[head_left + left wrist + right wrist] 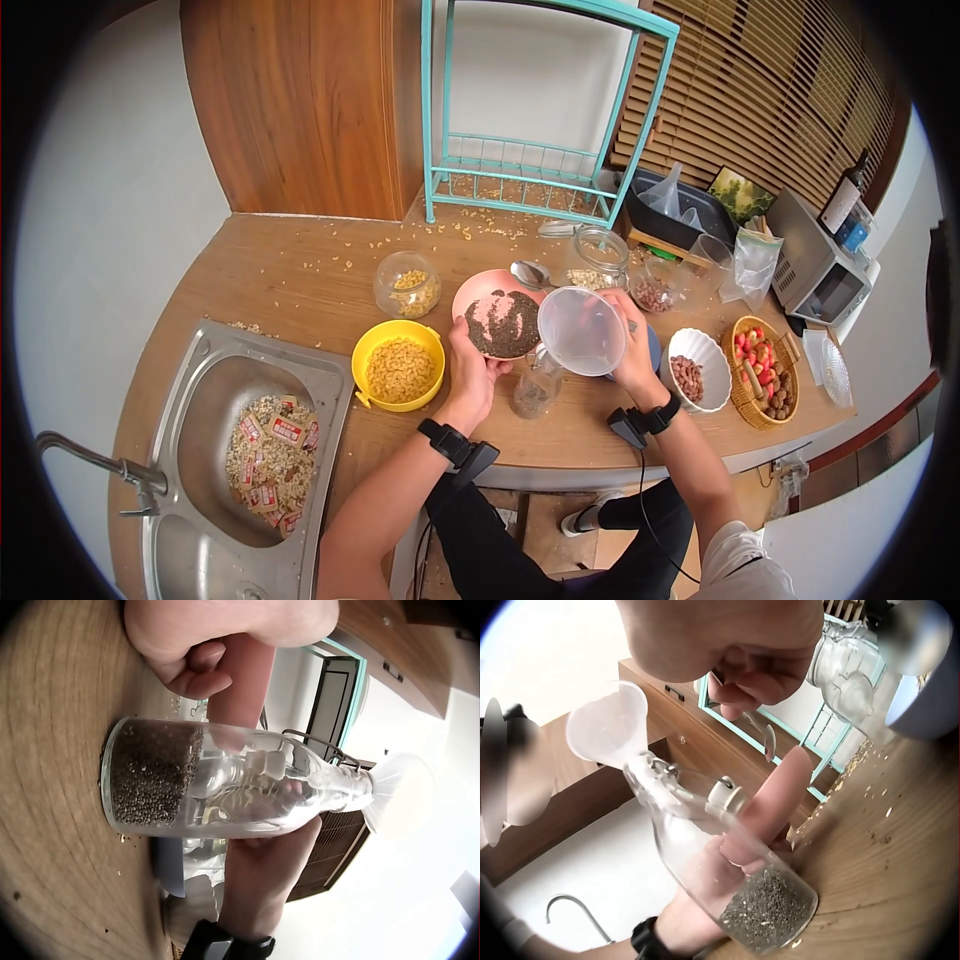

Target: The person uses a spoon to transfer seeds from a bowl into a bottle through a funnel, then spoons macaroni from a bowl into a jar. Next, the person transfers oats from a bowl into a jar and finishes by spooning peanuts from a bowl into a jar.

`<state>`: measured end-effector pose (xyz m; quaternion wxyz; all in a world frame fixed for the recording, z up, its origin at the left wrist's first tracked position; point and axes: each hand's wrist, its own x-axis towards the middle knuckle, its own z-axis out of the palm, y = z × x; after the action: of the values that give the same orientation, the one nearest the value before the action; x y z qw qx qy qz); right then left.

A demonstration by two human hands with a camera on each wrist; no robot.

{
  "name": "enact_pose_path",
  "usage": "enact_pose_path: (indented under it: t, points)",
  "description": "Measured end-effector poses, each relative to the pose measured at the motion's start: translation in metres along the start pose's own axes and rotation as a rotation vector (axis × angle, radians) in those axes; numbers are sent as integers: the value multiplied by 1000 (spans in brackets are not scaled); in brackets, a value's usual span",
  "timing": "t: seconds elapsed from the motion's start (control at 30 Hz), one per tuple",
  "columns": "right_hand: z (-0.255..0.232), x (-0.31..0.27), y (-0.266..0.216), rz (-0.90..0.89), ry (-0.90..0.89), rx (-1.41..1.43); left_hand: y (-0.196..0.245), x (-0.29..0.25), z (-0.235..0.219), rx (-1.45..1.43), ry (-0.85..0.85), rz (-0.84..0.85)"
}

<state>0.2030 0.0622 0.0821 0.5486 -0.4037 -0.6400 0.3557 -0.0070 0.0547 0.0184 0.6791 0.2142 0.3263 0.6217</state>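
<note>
My left hand (472,370) grips the near side of a pink bowl (478,288), its thumb by the rim. Small dark seeds (515,325) lie in the bowl, with streaks of bare pink showing through. In my right hand (630,345) is a metal spoon (530,273), its handle pinched between curled fingers; its head reaches the bowl's far rim. Between the hands a clear glass bottle (255,784) stands upright on the counter, its lower part filled with dark seeds (769,911). A translucent funnel (582,330) sits in the bottle's mouth and hides part of the spoon handle.
Left of the bowl are a yellow bowl (436,345) of macaroni and a glass jar (385,285). To the right stand a white fluted bowl (712,375), a wicker basket (757,410) and glass jars. A sink (190,420) holds spilled grains and packets. Crumbs dot the counter (290,280).
</note>
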Motion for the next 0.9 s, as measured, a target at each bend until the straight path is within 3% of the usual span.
enact_pose_path:
  t: [0.03, 0.2, 0.27, 0.4, 0.67, 0.9]
  points:
    - [7, 3, 5, -84, -7, -20, 0, 0, 0, -27, -9, 6]
    - [16, 14, 23, -17, -26, 22, -4, 4, -4, -40, -9, -1]
    - [15, 19, 33, 107, -45, 145, 1, -1, 5, -81, 30, -2]
    - [14, 19, 27, 89, -56, 170, 0, 0, 4, -74, 30, -3]
    - [9, 11, 12, -26, 29, -162, 1, 1, 5, -76, 37, -14]
    - [-3, 10, 21, 130, -53, -115, 0, 1, 4, -75, 41, 0]
